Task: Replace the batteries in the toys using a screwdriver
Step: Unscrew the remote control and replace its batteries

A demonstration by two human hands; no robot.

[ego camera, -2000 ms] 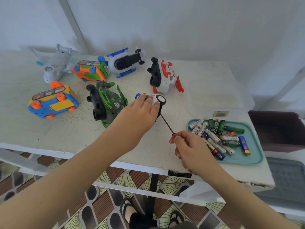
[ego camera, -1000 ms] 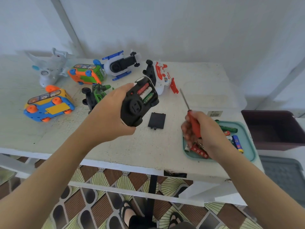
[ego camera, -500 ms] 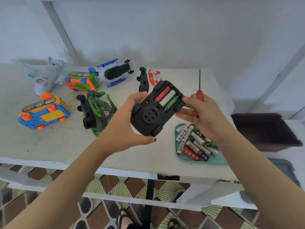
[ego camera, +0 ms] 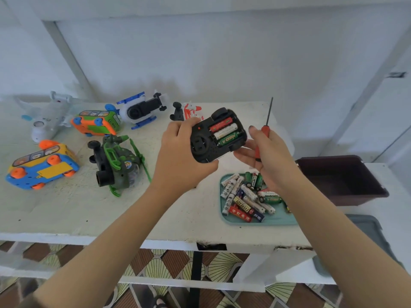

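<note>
A black toy car [ego camera: 216,135] is held upside down above the table, its battery bay uncovered with three batteries [ego camera: 224,131] inside: red, white and green. My left hand [ego camera: 180,150] grips the car's left side. My right hand [ego camera: 266,152] holds a red-handled screwdriver [ego camera: 265,127], shaft pointing up, while its fingers touch the car's right end. Below my right hand a teal tray [ego camera: 262,221] holds several loose batteries [ego camera: 246,196]. The battery cover is hidden from view.
Other toys lie on the white table [ego camera: 89,207]: a green helicopter [ego camera: 115,162], a blue-yellow bus [ego camera: 42,164], an orange-green bus [ego camera: 95,122], a white plane [ego camera: 46,115], a blue-white toy [ego camera: 142,108], a red-white toy [ego camera: 189,111]. A dark brown bin [ego camera: 342,178] stands right.
My left hand lifted the car off the table and turned its open underside up. My right hand brought the screwdriver over and now touches the car's right end.
</note>
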